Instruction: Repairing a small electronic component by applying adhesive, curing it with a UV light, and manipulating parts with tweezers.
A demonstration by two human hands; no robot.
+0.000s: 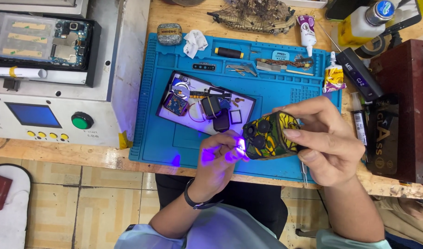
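Observation:
My right hand [329, 138] grips a phone in a yellow, green and black patterned case [270, 134], camera end pointing left, held above the front of the blue work mat [156, 138]. A thin metal tool [304, 173] hangs down from under that hand. My left hand [218, 161] is just left of the phone, fingers pinched on a small lamp [240, 145] that glows violet against the camera end. The violet light colours my fingertips and a spot on the mat.
A dark tray [204, 103] of small phone parts lies on the mat behind my hands. Tweezers, a black cylinder, glue tubes and a white cloth lie along the mat's far side. A grey machine [59, 69] with a green button stands left; a dark red box [405, 106] stands right.

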